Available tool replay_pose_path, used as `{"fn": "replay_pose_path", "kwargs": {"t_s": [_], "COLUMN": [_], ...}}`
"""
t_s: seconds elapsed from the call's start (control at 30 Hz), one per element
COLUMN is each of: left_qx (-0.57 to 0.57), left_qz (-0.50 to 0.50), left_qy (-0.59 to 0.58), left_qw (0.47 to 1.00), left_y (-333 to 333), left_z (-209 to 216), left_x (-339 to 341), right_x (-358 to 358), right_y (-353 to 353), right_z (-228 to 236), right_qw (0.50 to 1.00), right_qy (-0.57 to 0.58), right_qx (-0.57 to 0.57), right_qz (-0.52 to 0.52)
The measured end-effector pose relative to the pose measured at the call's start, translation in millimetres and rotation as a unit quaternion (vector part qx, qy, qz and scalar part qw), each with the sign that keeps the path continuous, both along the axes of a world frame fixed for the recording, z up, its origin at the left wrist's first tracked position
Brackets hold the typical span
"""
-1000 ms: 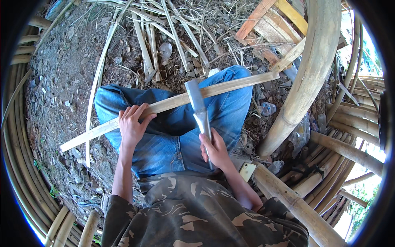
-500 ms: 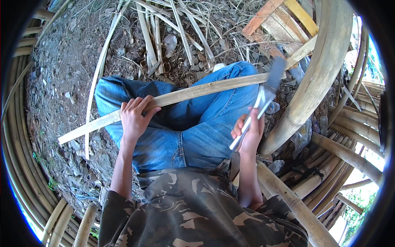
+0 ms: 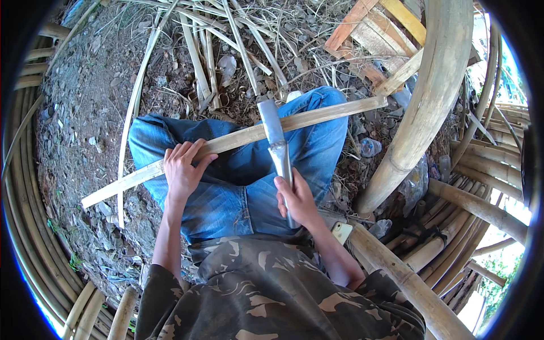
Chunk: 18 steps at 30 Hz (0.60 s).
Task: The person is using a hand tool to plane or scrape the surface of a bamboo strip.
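Note:
A long, pale bamboo strip [image 3: 233, 136] lies slantwise across my crossed legs in blue jeans, its right end higher in the picture. My left hand [image 3: 184, 170] is closed over the strip left of its middle, fingers on top and thumb along the near edge. In my right hand [image 3: 297, 198] is a chopping knife [image 3: 273, 126], with a flat, wide blade and a tubular metal handle. Its blade crosses over the strip right of the middle; whether it touches the wood I cannot tell. The strip's right end [image 3: 374, 103] extends past my right knee.
Thin split strips [image 3: 201, 68] lie on the littered ground ahead. A thick bamboo pole [image 3: 419, 119] curves up on the right, near a wooden crate-like piece [image 3: 385, 34]. Bamboo rails [image 3: 34, 209] border the left. A phone [image 3: 341, 231] lies beside my right forearm.
My right hand has swung the knife leftward from beyond my right knee, and its blade is now over the strip's middle-right part. My left hand keeps its hold in nearly the same place.

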<state>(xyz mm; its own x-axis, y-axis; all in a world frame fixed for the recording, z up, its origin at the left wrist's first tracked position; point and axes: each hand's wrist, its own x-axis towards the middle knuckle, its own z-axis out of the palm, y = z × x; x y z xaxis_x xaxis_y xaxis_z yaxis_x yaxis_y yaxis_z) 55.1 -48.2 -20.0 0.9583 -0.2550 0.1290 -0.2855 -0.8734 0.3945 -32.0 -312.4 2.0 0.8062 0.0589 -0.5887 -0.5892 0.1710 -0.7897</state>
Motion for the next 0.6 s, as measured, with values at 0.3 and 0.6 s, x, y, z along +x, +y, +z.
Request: {"fn": "replay_pose_path", "kwargs": {"t_s": [0.3,0.6], "left_qx": [-0.009,-0.008], "left_qz": [-0.009,0.001], "left_qy": [-0.036,-0.024], "left_qw": [0.999,1.0], "left_y": [-1,22], "left_z": [-3,17], "left_x": [2,-12], "right_x": [-3,34], "right_y": [12,-41], "right_z": [-11,20], "right_qw": [0.998,0.99], "right_qy": [-0.02,-0.006], "right_qx": [-0.058,-0.018], "right_qz": [0.035,-0.14]}}
